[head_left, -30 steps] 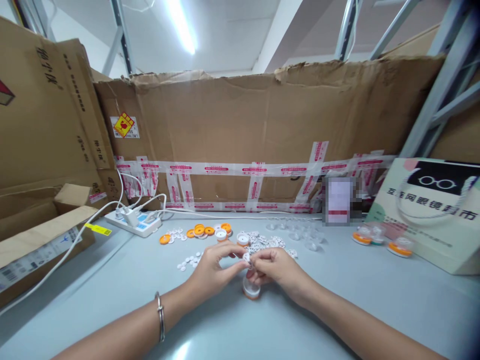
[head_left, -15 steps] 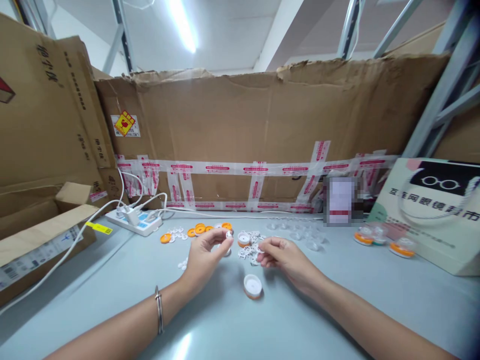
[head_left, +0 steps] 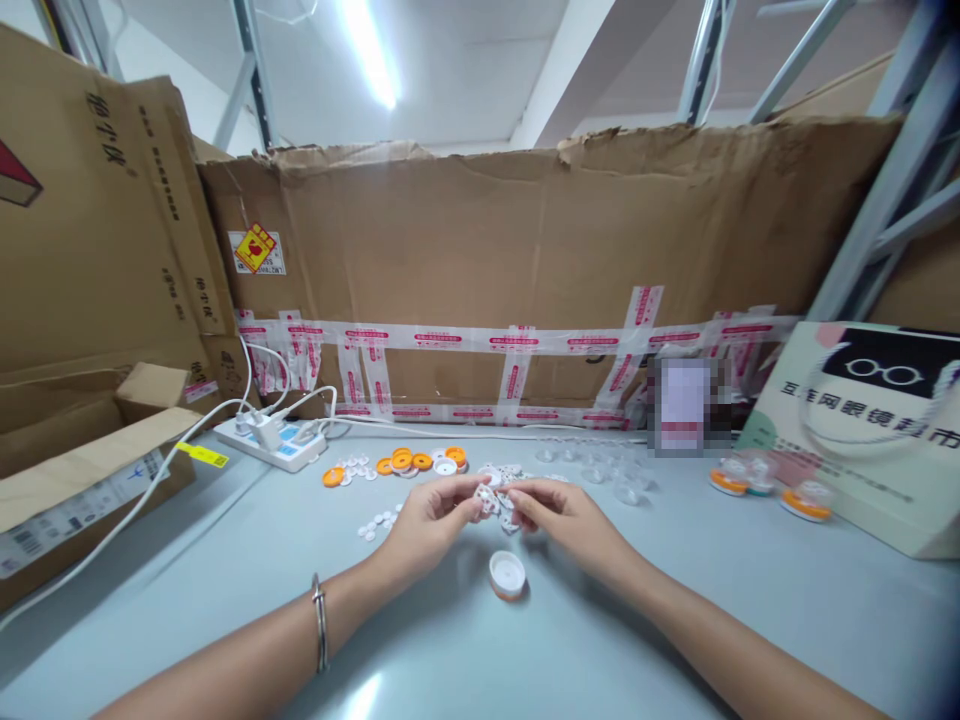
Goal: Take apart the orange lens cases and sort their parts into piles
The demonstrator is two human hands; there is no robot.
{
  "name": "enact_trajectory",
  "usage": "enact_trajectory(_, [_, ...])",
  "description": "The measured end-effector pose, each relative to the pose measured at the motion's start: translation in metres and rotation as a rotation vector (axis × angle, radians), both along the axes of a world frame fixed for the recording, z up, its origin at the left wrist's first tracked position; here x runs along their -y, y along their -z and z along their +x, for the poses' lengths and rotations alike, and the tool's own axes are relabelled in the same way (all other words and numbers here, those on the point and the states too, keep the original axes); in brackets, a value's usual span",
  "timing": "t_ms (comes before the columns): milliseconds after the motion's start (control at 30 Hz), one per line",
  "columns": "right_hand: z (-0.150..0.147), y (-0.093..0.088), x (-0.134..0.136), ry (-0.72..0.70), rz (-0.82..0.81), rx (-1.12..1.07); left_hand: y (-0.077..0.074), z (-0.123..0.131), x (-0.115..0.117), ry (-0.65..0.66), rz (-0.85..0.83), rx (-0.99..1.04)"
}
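Note:
My left hand (head_left: 427, 518) and my right hand (head_left: 562, 515) meet over the grey table, fingertips pinched together on a small white plastic piece (head_left: 489, 497) between them. Just in front of them a round orange cap with a white inside (head_left: 508, 575) lies on the table, untouched. Behind my fingers lies a heap of small white patterned pieces (head_left: 510, 475). My left wrist wears a metal bangle (head_left: 320, 622).
Orange rings (head_left: 409, 462) and small white discs (head_left: 379, 522) lie left of the heap, clear domed lids (head_left: 611, 478) to its right. A white power strip (head_left: 271, 440) with cables sits at back left beside an open carton (head_left: 82, 480). Finished orange pieces (head_left: 801, 500) stand by a paper bag (head_left: 862, 430). Taped cardboard walls the back.
A second ago both hands were together above the orange cap; they drew apart, the left holding a white piece, and have now come together again farther back.

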State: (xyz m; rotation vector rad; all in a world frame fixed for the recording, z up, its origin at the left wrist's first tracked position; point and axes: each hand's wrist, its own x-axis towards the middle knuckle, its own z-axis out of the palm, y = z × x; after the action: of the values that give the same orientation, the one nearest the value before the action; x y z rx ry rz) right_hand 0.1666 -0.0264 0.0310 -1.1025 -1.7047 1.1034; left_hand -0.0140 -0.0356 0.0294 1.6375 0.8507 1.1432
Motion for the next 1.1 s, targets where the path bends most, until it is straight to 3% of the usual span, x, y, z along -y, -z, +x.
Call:
enact_trajectory(133, [-0.006, -0.006, 0.009, -0.093, 0.006, -0.043, 0.003, 0.002, 0.002, 0.061, 0.000, 0.003])
enact_trajectory(300, [-0.007, -0.002, 0.008, -0.103, -0.079, -0.104, 0.001, 0.002, 0.004, -0.080, 0.110, -0.166])
enact_trajectory(467, [-0.010, -0.001, 0.007, -0.054, -0.171, -0.163, 0.000, 0.001, 0.007, -0.149, 0.439, -0.364])
enact_trajectory(667, [-0.012, 0.003, 0.007, -0.027, -0.155, -0.193, 0.005, -0.001, 0.006, -0.243, 0.853, -0.656])
enact_trajectory(833, [-0.012, 0.009, 0.007, -0.062, -0.125, -0.169, 0.006, -0.001, 0.008, -0.243, 0.951, -0.856])
enact_trajectory(1100, [-0.010, 0.006, 0.010, -0.092, -0.021, -0.020, 0.010, 0.001, 0.012, -0.163, 1.020, -0.926])
